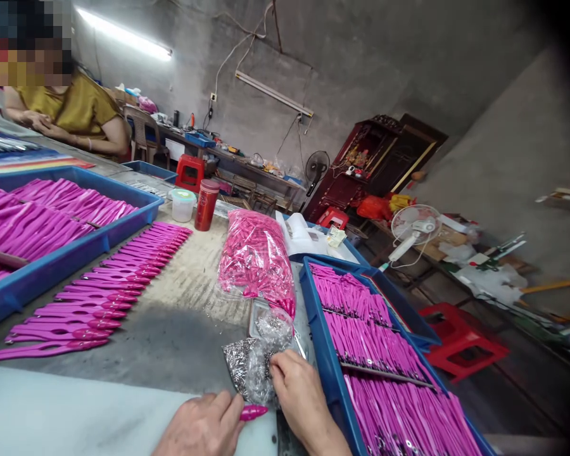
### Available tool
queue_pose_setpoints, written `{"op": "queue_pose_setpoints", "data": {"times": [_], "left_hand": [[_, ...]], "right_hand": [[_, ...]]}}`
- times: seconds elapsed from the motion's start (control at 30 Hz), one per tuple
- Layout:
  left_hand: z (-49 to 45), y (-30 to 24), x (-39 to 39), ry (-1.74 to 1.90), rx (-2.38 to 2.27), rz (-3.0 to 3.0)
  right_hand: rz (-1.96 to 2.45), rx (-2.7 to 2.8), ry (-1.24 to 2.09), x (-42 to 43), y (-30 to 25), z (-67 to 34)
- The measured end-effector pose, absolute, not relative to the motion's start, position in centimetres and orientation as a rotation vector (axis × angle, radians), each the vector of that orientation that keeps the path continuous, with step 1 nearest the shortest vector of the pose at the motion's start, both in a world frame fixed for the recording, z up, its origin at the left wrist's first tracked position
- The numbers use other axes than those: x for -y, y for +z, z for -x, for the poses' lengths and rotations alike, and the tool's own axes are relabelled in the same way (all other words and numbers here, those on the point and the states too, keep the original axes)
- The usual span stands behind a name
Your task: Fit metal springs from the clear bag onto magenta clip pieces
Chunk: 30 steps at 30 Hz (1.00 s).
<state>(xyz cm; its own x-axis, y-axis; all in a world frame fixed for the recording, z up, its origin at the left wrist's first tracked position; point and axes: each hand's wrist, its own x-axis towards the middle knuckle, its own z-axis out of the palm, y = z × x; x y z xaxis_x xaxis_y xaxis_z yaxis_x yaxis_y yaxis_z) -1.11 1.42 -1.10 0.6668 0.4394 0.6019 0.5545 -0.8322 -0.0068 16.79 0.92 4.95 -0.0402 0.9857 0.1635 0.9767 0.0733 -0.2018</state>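
My left hand [202, 423], fingers closed, holds a magenta plastic piece with a glossy darker pointed tip [254, 413] over the right end of a white board [90, 411]. The rest of that piece is hidden in the hand. My right hand [301, 394] has thumb and forefinger pinched at the edge of a clear plastic bag [259, 373] of small silvery metal parts; what lies between the fingertips is too small to make out. Left of the hands, a row of slim magenta tools with dark pink tips [95, 311] lies side by side on the table.
Blue trays of magenta pieces stand at right [335, 392] and left [109, 237]. Behind the hands sits a clear bag of pink parts [256, 253], near a red bottle [206, 206] and a lidded tub [183, 206]. Another person [83, 114] sits at far left.
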Motion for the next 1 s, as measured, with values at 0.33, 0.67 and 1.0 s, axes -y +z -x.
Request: {"op": "queue_pose_setpoints", "data": {"times": [0.33,0.67,1.0], "left_hand": [[0.9,-1.9,-1.5,-0.918,0.82,2.708],[0.8,-1.8,-1.3,-0.853,0.863,2.758],[1.2,-0.3,-1.2,-0.831,0.898,2.873]], "right_hand": [[2.214,2.317,0.02,-2.3,4.9,-16.1],[2.232,2.302,0.069,-2.4,4.8,-16.4],[1.944,1.927,0.534,0.1,6.7,-17.1]]}}
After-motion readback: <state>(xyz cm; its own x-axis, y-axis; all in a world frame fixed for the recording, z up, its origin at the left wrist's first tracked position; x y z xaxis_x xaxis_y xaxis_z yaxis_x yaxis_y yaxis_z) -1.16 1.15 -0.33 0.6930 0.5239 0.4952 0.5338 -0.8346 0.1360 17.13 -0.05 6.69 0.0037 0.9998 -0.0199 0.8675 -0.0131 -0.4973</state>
